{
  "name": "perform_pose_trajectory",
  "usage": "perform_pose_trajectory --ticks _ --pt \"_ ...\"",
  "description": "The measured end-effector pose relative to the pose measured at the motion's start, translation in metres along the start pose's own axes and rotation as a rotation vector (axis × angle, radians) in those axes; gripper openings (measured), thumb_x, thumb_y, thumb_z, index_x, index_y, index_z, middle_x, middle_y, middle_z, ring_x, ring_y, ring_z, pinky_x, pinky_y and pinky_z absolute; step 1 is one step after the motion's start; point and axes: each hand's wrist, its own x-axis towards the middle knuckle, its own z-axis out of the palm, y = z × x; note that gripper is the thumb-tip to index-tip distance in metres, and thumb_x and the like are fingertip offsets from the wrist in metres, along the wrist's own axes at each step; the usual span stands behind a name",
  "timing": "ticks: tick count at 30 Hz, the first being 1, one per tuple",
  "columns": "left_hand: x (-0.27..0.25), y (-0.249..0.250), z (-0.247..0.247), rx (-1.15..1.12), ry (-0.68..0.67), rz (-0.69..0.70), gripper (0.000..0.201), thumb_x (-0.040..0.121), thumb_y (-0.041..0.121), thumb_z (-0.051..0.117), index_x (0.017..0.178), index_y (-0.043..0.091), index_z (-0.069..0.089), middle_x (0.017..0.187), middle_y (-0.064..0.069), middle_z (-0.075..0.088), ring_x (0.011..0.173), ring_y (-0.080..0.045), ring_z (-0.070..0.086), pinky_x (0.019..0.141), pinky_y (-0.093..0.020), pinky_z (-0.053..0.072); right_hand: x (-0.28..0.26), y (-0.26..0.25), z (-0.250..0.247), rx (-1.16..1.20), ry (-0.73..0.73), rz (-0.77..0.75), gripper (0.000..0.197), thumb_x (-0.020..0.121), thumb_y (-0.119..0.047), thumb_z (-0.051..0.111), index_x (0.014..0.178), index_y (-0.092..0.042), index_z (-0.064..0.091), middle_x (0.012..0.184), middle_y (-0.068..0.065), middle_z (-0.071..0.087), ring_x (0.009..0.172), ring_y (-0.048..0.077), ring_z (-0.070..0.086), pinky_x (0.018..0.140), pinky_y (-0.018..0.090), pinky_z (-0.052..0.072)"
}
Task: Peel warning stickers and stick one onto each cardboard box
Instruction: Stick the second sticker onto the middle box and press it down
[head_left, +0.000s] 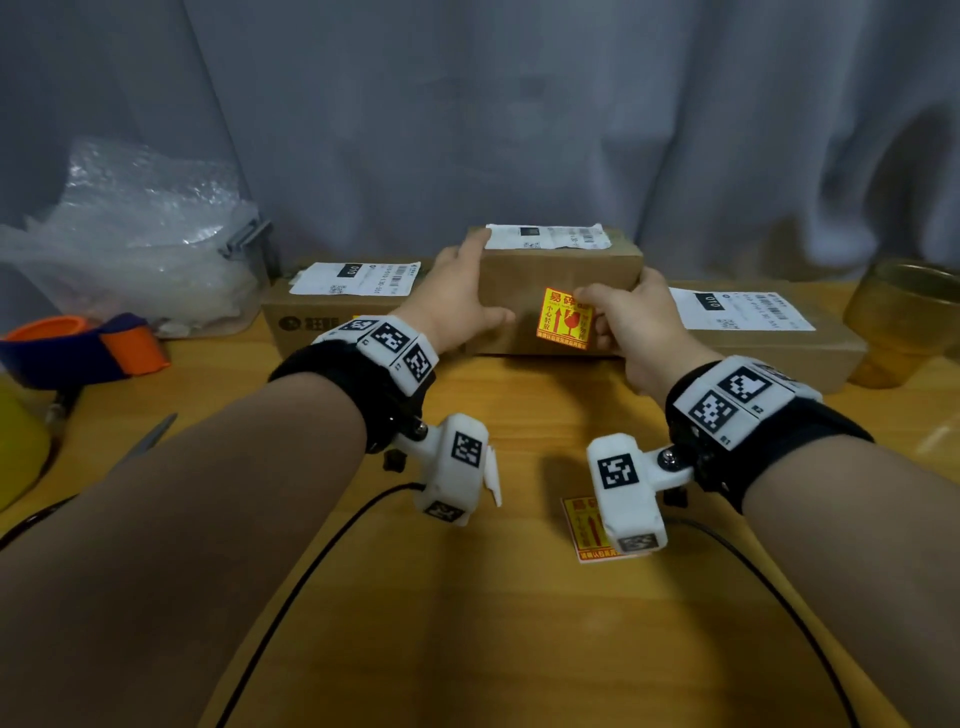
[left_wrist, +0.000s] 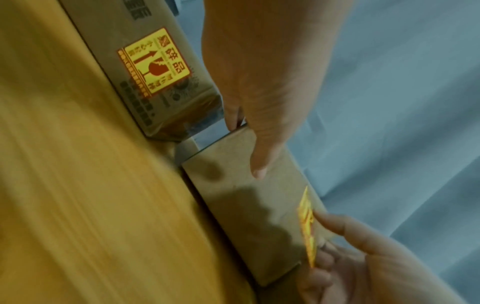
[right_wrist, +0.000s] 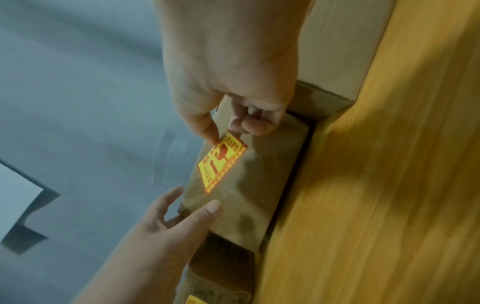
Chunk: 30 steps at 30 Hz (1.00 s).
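Boxes (head_left: 311, 332) number three; right hand (head_left: 639, 325) pinches one sticker (head_left: 563, 319) against middle box (head_left: 519, 280).

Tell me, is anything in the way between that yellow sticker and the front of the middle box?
Nothing visible is. The right hand pinches the sticker close to the bare front of the middle box. The left hand rests on that box's left end, its thumb clear of the sticker.

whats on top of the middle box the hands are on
A white shipping label lies on top of the middle box. The left hand covers the top's left corner with its fingers, so what is under them cannot be seen.
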Motion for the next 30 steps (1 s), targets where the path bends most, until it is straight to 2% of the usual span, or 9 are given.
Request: perform_pose_trajectory --ticks 3,8,12,15,17,20,22,27,30 --pt "-0.011 0.006 -0.007 0.018 0.024 0.012 0.089 0.078 0.029 0.073 0.147 0.024 0.017 0.155 -0.012 0.011 0.139 -0.03 0.028 0.114 -0.038 0.03 -0.009 -0.012 -0.004 -0.007 -0.003 -0.001 0.051 0.079 -0.025 0.07 0.121 -0.012 0.045 0.073 0.001 0.055 0.062 0.013 0.051 0.055 0.026 0.044" --pt "-0.027 0.011 -0.02 0.031 0.129 0.054 0.06 0.088 0.028 0.059 0.142 0.021 0.032 0.14 -0.011 0.042 0.127 -0.028 0.041 0.108 -0.04 0.035 -0.03 -0.033 -0.002 0.016 0.022 0.017 0.049 0.081 -0.024 0.069 0.121 -0.008 0.047 0.073 0.001 0.055 0.061 0.009 0.052 0.051 0.02 0.045" --pt "-0.042 0.014 -0.029 0.071 0.136 0.098 0.045 0.091 0.025 0.056 0.134 0.016 0.046 0.137 -0.007 0.044 0.125 -0.022 0.045 0.104 -0.03 0.034 -0.05 -0.035 0.0 0.001 0.016 0.056 0.051 0.081 -0.023 0.07 0.123 -0.005 0.048 0.074 0.001 0.056 0.057 0.008 0.051 0.042 0.016 0.042" --pt "-0.051 0.014 -0.031 0.078 0.123 0.109 0.038 0.093 0.023 0.052 0.13 0.017 0.049 0.13 -0.006 0.052 0.118 -0.021 0.05 0.097 -0.03 0.039 -0.061 -0.033 -0.004 -0.009 -0.01 0.062 0.056 0.082 -0.021 0.071 0.127 -0.009 0.041 0.079 0.001 0.055 0.062 0.008 0.051 0.051 0.018 0.045" --pt "-0.052 0.015 -0.032 0.06 0.132 0.123 0.035 0.094 0.021 0.05 0.128 0.016 0.051 0.127 -0.006 0.055 0.116 -0.021 0.051 0.094 -0.03 0.04 -0.064 -0.033 -0.006 -0.027 -0.004 0.024 0.075 0.08 -0.02 0.073 0.139 -0.013 0.028 0.086 0.001 0.055 0.069 0.009 0.053 0.058 0.021 0.047" --pt "-0.049 0.018 -0.032 0.028 0.126 0.125 0.032 0.095 0.02 0.048 0.127 0.015 0.053 0.126 -0.006 0.058 0.116 -0.021 0.052 0.09 -0.025 0.038 -0.067 -0.033 -0.003 -0.142 -0.028 -0.174 0.104 0.08 -0.013 0.073 0.15 -0.025 -0.003 0.091 0.004 0.058 0.085 0.012 0.061 0.076 0.024 0.05" --pt "-0.046 0.017 -0.032 0.004 0.117 0.105 0.031 0.096 0.021 0.045 0.126 0.016 0.053 0.124 -0.005 0.059 0.114 -0.02 0.053 0.088 -0.026 0.039 -0.067 -0.034 0.003 -0.262 -0.099 -0.278 0.104 0.08 -0.012 0.072 0.15 -0.028 -0.003 0.087 0.009 0.06 0.089 0.015 0.064 0.081 0.026 0.052" --pt "-0.038 0.016 -0.033 -0.032 0.105 0.07 0.032 0.098 0.023 0.041 0.127 0.018 0.053 0.123 -0.005 0.06 0.113 -0.021 0.055 0.089 -0.03 0.045 -0.059 -0.036 0.016 -0.332 -0.147 -0.27 0.099 0.081 -0.015 0.071 0.15 -0.027 0.001 0.09 0.01 0.065 0.087 0.014 0.066 0.07 0.02 0.049" --pt "-0.038 0.015 -0.034 -0.039 0.098 0.094 0.035 0.098 0.031 0.041 0.129 0.017 0.051 0.123 -0.005 0.06 0.111 -0.017 0.054 0.088 -0.029 0.046 -0.053 -0.039 0.021 -0.333 -0.13 -0.27 0.098 0.082 -0.015 0.071 0.15 -0.023 0.003 0.091 0.01 0.066 0.077 0.006 0.061 0.061 0.014 0.043"
